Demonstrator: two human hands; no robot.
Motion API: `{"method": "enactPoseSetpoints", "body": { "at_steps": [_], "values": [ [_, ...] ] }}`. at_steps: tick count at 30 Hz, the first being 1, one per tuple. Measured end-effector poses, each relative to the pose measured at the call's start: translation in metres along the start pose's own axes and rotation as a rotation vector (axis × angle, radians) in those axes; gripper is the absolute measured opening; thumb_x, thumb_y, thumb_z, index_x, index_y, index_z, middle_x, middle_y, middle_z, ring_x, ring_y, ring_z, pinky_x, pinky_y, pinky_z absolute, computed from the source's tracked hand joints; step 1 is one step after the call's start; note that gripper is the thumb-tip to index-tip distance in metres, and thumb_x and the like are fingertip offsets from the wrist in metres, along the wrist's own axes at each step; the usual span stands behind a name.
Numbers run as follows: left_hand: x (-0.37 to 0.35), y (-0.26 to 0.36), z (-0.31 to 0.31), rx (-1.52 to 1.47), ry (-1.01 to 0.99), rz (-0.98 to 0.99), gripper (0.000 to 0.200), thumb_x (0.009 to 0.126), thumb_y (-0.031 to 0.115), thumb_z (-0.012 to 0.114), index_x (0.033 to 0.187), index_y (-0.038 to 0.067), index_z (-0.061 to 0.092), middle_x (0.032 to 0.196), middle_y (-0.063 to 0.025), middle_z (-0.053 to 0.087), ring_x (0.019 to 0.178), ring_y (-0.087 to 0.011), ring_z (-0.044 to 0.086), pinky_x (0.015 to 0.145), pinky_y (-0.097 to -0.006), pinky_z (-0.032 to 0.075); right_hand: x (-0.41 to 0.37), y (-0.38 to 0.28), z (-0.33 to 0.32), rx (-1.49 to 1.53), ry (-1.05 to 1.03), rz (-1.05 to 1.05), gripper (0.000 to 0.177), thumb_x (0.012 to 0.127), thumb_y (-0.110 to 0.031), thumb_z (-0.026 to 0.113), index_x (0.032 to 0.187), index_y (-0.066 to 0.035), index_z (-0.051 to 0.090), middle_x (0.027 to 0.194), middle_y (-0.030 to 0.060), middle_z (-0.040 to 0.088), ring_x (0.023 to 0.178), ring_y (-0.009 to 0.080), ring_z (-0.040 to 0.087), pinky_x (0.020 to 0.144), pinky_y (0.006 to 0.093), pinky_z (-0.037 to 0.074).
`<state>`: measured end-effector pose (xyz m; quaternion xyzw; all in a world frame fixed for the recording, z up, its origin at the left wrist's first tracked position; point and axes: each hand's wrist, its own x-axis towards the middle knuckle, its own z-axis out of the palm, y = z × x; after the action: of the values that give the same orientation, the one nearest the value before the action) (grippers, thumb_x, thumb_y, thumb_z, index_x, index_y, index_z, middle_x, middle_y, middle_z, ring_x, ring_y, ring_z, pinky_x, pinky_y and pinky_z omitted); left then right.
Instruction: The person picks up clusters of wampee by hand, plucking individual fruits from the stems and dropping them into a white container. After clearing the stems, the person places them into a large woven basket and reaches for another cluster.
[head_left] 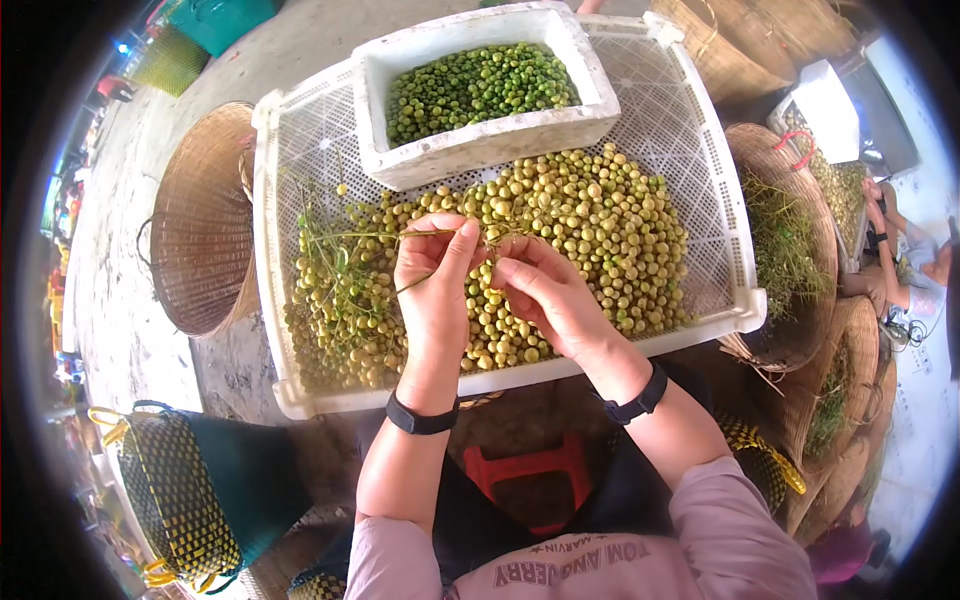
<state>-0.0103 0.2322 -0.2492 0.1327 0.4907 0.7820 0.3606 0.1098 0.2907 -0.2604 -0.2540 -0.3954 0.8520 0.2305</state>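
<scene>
My left hand is closed, its thumb and fingertips pinching a thin green stem that sticks out to the left over the tray. Close beside it, my right hand has thumb and fingers pressed together where the stem ends; what they hold is mostly hidden. Beneath both hands, small round yellow-green fruits lie heaped in a white perforated plastic tray. A bunch of fruit still on green stems lies at the tray's left side.
A white foam box of greener fruits stands on the tray's far part. Left are a wicker basket and a woven bag. Right, a basket holds stems. A red stool is below; another person sits far right.
</scene>
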Motion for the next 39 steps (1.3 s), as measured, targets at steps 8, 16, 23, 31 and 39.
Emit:
{"method": "enactPoseSetpoints", "body": {
  "at_steps": [8,16,23,31,39],
  "values": [
    [0.002,0.003,-0.002,-0.015,0.017,-0.045,0.012,0.088,0.005,0.066,0.096,0.009,0.059,0.087,-0.0005,0.062,0.075,-0.0076,0.059,0.07,-0.0201,0.05,-0.003,-0.007,0.002,-0.085,-0.031,-0.036,0.014,0.093,-0.023,0.062,0.092,-0.009,0.059,0.076,-0.0067,0.053,0.055,-0.0007,0.039,0.048,0.0158,0.03],
    [0.008,0.011,-0.007,-0.067,0.028,-0.013,0.011,0.087,0.005,0.066,0.094,0.009,0.059,0.085,-0.0007,0.061,0.072,-0.0084,0.057,0.066,-0.0198,0.048,-0.002,-0.005,-0.007,-0.016,-0.122,-0.032,0.011,0.093,-0.019,0.06,0.096,-0.01,0.057,0.074,-0.0075,0.049,0.058,-0.0003,0.039,0.049,0.0156,0.029],
    [0.012,0.01,-0.015,-0.086,0.02,-0.004,0.011,0.087,0.004,0.066,0.096,0.008,0.059,0.089,-0.0008,0.061,0.075,-0.0077,0.058,0.068,-0.0203,0.05,-0.004,-0.012,-0.009,0.03,-0.068,-0.004,0.011,0.094,-0.023,0.057,0.095,-0.012,0.054,0.073,-0.0066,0.05,0.057,0.0015,0.039,0.048,0.0164,0.03],
    [0.01,0.011,-0.015,-0.024,-0.002,0.001,0.011,0.089,0.005,0.065,0.097,0.009,0.059,0.09,-0.0001,0.061,0.078,-0.0062,0.058,0.07,-0.0201,0.051,-0.003,-0.027,-0.013,0.148,0.025,-0.101,0.01,0.09,-0.016,0.063,0.095,-0.013,0.055,0.075,-0.0079,0.052,0.055,0.0003,0.037,0.048,0.0152,0.028],
    [0.0,0.009,-0.003,0.196,-0.118,0.166,0.013,0.088,-0.001,0.063,0.098,0.004,0.056,0.092,-0.0032,0.062,0.082,-0.0071,0.06,0.073,-0.0206,0.05,-0.001,-0.017,-0.018,-0.083,0.221,-0.108,0.015,0.09,-0.026,0.066,0.089,-0.011,0.063,0.07,-0.0113,0.05,0.051,-0.0037,0.033,0.043,0.0148,0.025]
  ]
}}
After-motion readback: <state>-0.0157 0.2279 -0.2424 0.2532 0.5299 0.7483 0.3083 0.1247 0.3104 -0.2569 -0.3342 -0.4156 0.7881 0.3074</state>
